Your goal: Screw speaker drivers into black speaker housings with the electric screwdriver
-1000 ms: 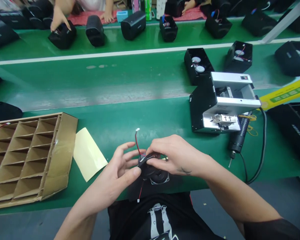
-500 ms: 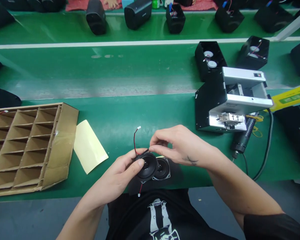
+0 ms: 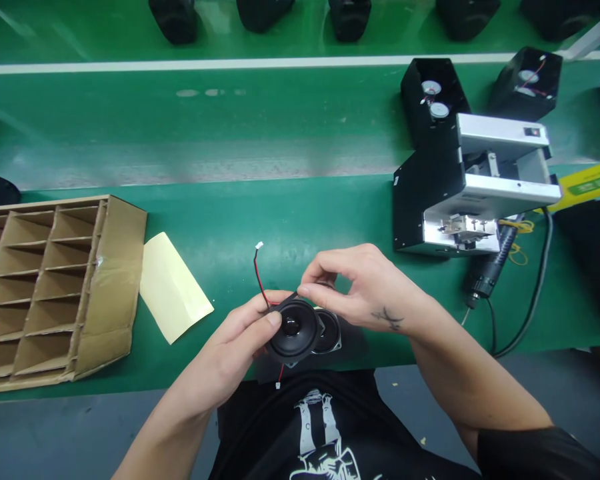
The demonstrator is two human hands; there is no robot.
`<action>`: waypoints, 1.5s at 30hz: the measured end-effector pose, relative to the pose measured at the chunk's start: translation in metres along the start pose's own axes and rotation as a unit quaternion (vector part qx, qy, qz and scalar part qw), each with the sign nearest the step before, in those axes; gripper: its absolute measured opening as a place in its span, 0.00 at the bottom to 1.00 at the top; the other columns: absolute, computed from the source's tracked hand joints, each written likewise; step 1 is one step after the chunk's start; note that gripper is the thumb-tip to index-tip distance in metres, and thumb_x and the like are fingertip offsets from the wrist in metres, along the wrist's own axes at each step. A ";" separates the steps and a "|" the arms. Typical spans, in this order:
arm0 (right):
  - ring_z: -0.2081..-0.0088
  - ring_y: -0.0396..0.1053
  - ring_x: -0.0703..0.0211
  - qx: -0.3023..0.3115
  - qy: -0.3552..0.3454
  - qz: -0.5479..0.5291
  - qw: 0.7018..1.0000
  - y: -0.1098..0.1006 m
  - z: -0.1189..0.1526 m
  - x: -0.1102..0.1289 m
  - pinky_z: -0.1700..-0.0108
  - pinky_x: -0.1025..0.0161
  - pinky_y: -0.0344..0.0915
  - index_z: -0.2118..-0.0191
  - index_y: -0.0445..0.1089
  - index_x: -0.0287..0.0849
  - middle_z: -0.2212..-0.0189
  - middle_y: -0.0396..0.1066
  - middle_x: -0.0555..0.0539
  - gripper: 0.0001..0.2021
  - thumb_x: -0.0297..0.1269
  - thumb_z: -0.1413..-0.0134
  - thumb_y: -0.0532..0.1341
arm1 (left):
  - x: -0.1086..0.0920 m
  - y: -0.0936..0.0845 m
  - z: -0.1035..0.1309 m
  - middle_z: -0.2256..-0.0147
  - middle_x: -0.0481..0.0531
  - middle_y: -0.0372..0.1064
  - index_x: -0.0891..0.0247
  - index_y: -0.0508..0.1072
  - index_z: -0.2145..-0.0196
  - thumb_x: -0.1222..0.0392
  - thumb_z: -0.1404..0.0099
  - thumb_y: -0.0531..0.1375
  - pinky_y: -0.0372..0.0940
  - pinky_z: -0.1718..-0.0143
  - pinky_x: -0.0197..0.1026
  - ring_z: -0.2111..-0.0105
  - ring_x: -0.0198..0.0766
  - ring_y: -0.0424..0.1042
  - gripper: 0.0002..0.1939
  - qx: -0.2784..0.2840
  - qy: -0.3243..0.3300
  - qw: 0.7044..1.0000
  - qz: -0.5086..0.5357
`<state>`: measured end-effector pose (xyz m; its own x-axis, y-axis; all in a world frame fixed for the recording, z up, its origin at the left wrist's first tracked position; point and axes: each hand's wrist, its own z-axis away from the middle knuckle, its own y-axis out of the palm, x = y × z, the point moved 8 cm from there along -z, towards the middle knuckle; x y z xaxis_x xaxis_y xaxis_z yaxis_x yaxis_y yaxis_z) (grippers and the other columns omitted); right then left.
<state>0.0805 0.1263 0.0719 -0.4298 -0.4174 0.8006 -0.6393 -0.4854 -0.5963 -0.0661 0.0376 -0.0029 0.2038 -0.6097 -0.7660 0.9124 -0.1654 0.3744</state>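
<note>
A round black speaker driver [image 3: 294, 337] is in my left hand [image 3: 243, 343], thumb on its rim and fingers behind it. From its far side a red and black wire [image 3: 258, 270] with a white plug sticks up. My right hand [image 3: 350, 283] pinches the end of a thin black strip [image 3: 287, 301] that runs along the driver's upper edge. A second speaker driver [image 3: 332, 333] lies behind on a dark sheet [image 3: 353, 350], partly covered by the held one. Below the held driver a short red wire [image 3: 281, 375] with a white plug pokes out.
At left are a cardboard divider box [image 3: 114, 280] and a yellow paper sheet [image 3: 175, 287]. A silver and black machine [image 3: 480, 190] stands right, beside an electric screwdriver [image 3: 485, 280] and its cable. Black speaker cabinets [image 3: 433, 97] sit behind it. A white rail [image 3: 280, 63] crosses the back.
The view has tilted down and shifted slightly. The held driver now faces the camera more squarely, and more of the black strip shows between it and my right fingertips.
</note>
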 end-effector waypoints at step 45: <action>0.74 0.69 0.68 -0.075 0.030 -0.024 0.996 -0.001 0.018 -0.013 0.69 0.68 0.62 0.68 0.77 0.42 0.76 0.75 0.55 0.10 0.39 0.35 0.67 | -0.007 0.012 -0.010 0.62 0.50 0.76 0.61 0.78 0.59 0.52 0.30 0.67 0.69 0.61 0.29 0.63 0.32 0.73 0.10 -0.037 0.047 0.994 0.092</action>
<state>0.0981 0.1188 0.0610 -0.4302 -0.3481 0.8329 -0.7462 -0.3822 -0.5451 -0.0525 0.0478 0.0013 0.3992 -0.5485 -0.7347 0.8795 0.0026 0.4760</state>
